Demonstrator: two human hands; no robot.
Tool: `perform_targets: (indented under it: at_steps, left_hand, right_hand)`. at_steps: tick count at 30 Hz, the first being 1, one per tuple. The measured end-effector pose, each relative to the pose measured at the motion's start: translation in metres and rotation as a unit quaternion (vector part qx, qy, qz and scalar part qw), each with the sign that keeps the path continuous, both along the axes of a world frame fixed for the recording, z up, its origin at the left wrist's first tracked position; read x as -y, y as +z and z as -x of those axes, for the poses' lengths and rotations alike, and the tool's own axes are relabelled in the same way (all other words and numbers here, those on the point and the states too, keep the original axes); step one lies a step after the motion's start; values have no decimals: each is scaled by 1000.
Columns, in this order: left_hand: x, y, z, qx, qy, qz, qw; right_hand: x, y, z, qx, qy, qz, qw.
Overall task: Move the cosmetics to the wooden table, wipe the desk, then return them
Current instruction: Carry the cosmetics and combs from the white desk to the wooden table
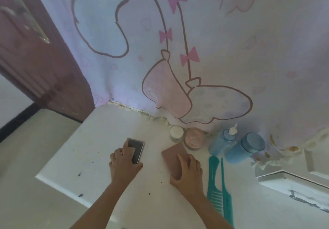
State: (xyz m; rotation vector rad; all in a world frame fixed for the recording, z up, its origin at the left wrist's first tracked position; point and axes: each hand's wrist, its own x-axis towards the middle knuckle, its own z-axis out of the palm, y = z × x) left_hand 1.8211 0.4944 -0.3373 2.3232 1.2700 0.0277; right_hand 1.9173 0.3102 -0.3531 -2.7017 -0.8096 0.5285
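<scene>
On the white desk [92, 157] my left hand [124, 164] grips a dark grey flat compact case [137, 148] lying on the surface. My right hand [187, 171] closes over a brownish-pink flat palette [172, 155], also resting on the desk. Behind the palette, by the wall, stand a white-lidded jar [176, 133] and a pink jar [194, 138]. To their right are a blue pump bottle [222, 142] and a larger blue jar [243, 148] with a blue lid. Two teal combs [216, 184] lie right of my right hand.
A cartoon-printed cloth [178, 59] hangs on the wall behind the desk. A brown door [35, 59] stands at the left, with pale floor [26, 175] below the desk's left edge. A white drawer unit with a metal handle [302, 193] sits at the right. Dark specks dot the desk.
</scene>
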Motion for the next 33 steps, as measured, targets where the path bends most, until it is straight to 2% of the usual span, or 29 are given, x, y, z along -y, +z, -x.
perform_targets:
  at_steps: [8,16,22,29,33]
  left_hand:
    - [-24,8,85,19,144,9,989]
    - [-26,27,199,84,247,-2,965]
    - [-19,53,329,76,321,-63,942]
    - [26,67,490,70,446,-100,887]
    - [54,69,547,65,498,-102,858]
  right_hand:
    - [-51,5,27,18,119,-42,992]
    - [-107,31,99,85,269,-51,958]
    - [-149,56,202,107,369,-108,917]
    - [-181,71,353,71,497,-155,851]
    - [-187,74,417,78,558,-152,812]
